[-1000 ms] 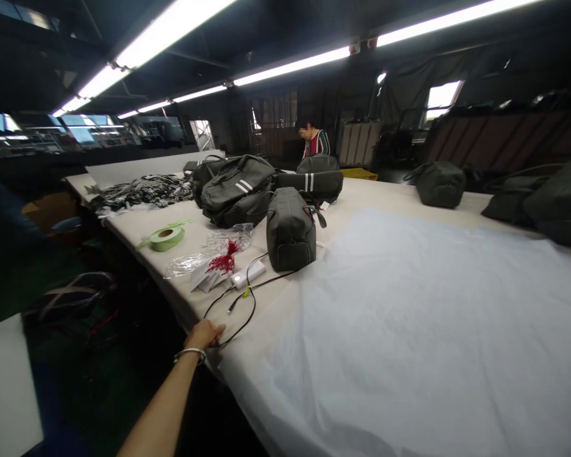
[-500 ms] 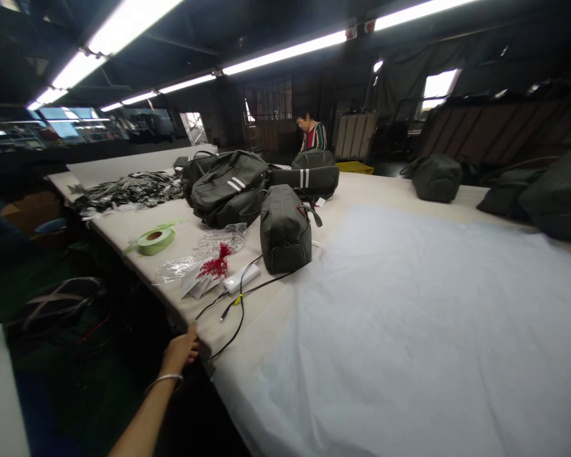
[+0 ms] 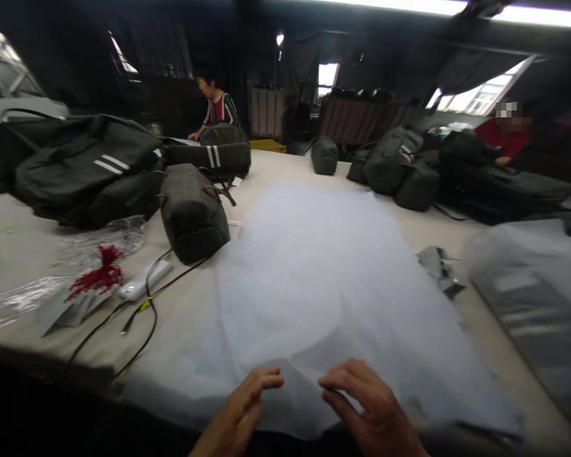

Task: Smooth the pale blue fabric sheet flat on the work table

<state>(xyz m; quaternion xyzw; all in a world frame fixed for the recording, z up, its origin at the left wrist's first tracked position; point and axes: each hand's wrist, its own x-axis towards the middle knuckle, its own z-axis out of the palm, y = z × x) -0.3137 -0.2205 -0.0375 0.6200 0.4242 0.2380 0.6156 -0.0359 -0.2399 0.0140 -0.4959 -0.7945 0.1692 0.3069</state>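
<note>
White sheet [image 3: 314,285] lies spread on the table [image 3: 28,241], its long axis running away from the person toward the far bags; its near edge sits right at both hands. Left hand [image 3: 240,412] rests with loosely curled fingers on that edge, right hand [image 3: 368,406] likewise, neither clearly pinching. Both are equally near. A second ago only the left hand showed, at the table's corner by the black cable [image 3: 137,330].

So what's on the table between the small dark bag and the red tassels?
In the head view, a white power bank and black cable lie between bag and tassels.
</note>
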